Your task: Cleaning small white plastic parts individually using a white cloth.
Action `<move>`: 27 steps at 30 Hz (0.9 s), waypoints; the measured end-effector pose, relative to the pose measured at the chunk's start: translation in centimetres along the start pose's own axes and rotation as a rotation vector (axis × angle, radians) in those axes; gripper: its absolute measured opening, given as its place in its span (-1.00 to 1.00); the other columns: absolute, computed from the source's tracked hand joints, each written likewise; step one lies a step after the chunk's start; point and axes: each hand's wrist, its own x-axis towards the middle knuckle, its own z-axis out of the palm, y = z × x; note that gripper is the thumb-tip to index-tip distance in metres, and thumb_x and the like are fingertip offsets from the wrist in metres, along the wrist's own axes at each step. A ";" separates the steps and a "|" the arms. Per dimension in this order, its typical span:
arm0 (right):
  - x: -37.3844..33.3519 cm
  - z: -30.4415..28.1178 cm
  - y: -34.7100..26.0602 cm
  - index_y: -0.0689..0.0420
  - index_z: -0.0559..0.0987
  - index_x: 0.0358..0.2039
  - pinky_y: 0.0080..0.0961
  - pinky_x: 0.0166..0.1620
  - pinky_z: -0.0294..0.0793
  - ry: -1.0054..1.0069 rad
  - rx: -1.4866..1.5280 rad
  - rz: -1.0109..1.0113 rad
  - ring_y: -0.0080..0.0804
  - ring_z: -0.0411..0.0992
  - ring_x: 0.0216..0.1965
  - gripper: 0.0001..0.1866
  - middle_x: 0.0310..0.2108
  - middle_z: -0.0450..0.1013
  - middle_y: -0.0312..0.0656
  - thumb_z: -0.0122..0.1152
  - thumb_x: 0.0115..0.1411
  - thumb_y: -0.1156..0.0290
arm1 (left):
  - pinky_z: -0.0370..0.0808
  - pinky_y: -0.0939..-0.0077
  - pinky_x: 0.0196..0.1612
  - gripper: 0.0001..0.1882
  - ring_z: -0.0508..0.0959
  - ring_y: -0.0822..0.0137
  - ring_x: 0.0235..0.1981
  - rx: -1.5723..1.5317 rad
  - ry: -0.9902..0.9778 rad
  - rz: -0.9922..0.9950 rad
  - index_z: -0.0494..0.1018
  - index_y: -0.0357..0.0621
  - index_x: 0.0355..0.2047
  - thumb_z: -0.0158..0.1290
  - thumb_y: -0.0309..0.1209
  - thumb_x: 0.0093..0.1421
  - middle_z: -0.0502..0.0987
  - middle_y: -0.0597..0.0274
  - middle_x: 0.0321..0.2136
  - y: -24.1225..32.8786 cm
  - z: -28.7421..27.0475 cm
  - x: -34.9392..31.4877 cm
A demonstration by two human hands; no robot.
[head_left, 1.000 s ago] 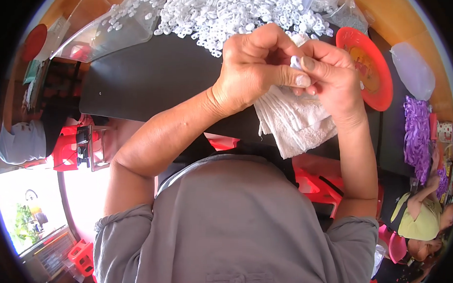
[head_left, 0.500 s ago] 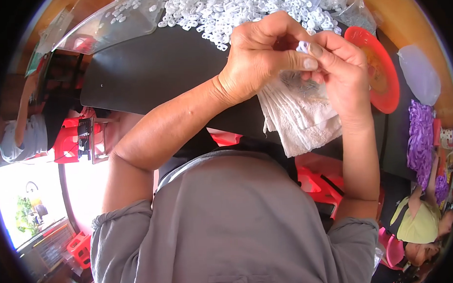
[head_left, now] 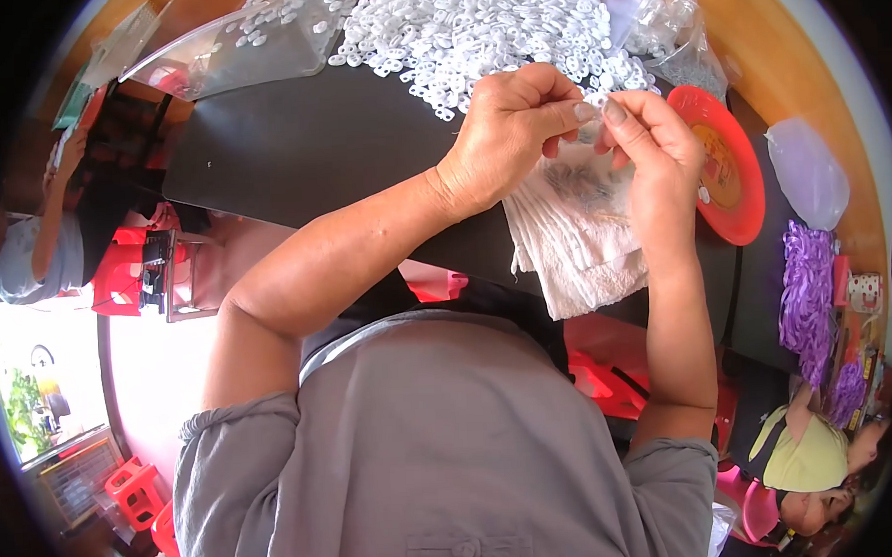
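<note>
My right hand [head_left: 663,158] pinches a small white plastic piece [head_left: 600,99] between thumb and fingertips. Right beside it, my left hand [head_left: 514,129] is closed in a pinch, thumb pressed to the index finger; whatever it may hold is too small to make out. Beneath both hands lies a folded cream towel [head_left: 583,259] at the table's near edge, with fine dark strands [head_left: 585,180] on top. Beyond them spreads a big heap of small white oval pieces with holes [head_left: 477,32].
A red plate [head_left: 748,204] with a white piece on it stands right of my right hand. A clear plastic tub [head_left: 232,65] lies at the far left of the black table [head_left: 294,136]. Purple ribbon bundles [head_left: 808,295] and another person [head_left: 805,443] are at the right.
The fingertips of my two hands have come slightly apart. The white piece, earlier between both hands, now sits at my right fingertips. The whole view has shifted a little.
</note>
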 end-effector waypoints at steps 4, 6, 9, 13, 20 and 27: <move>0.2 -0.1 0.4 0.23 0.56 -0.35 -0.73 -0.41 0.21 -0.014 -0.032 -0.042 -0.67 0.34 -0.46 -0.85 -0.51 0.42 -0.37 0.17 0.24 0.40 | 0.30 0.74 -0.61 -0.85 0.40 0.63 -0.61 0.043 -0.022 0.013 0.50 -0.24 -0.36 0.13 -0.40 0.21 0.50 0.37 -0.57 -0.4 0.0 0.0; 0.1 0.0 0.5 0.22 0.58 -0.37 -0.74 -0.45 0.25 0.029 -0.007 -0.045 -0.72 0.30 -0.52 -0.86 -0.55 0.40 -0.42 0.22 0.21 0.40 | 0.31 0.74 -0.59 -0.84 0.40 0.63 -0.60 0.056 -0.038 -0.016 0.50 -0.25 -0.34 0.12 -0.38 0.21 0.50 0.36 -0.57 0.0 0.2 -0.2; 0.1 0.2 0.7 0.22 0.57 -0.36 -0.74 -0.47 0.25 0.024 -0.017 -0.018 -0.72 0.30 -0.53 -0.85 -0.56 0.41 -0.40 0.22 0.22 0.39 | 0.33 0.72 -0.56 -0.84 0.40 0.61 -0.60 0.071 -0.047 -0.007 0.50 -0.27 -0.34 0.09 -0.40 0.20 0.49 0.35 -0.58 0.2 -0.1 -0.2; -0.3 0.6 0.6 0.23 0.56 -0.36 -0.75 -0.47 0.24 0.013 -0.042 -0.010 -0.72 0.29 -0.53 -0.85 -0.57 0.40 -0.38 0.21 0.23 0.39 | 0.34 0.69 -0.55 -0.85 0.40 0.59 -0.61 0.103 -0.035 0.071 0.49 -0.28 -0.35 0.06 -0.43 0.16 0.47 0.35 -0.59 -0.6 -0.3 -0.2; 0.2 -0.7 0.3 0.28 0.54 -0.34 -0.73 -0.48 0.16 0.122 0.066 0.007 -0.63 0.32 -0.54 -0.82 -0.57 0.38 -0.32 0.14 0.25 0.40 | 0.32 0.69 -0.57 -0.85 0.38 0.59 -0.62 0.004 -0.010 0.036 0.48 -0.27 -0.36 0.04 -0.43 0.13 0.44 0.35 -0.62 0.0 -0.6 -0.2; 0.2 -0.1 0.2 0.29 0.55 -0.35 -0.73 -0.47 0.17 0.058 0.033 0.003 -0.64 0.32 -0.55 -0.80 -0.58 0.40 -0.32 0.14 0.26 0.38 | 0.39 0.62 -0.53 -0.83 0.39 0.54 -0.62 0.023 -0.008 -0.028 0.47 -0.35 -0.42 0.03 -0.43 0.12 0.46 0.29 -0.63 0.6 -0.3 -0.3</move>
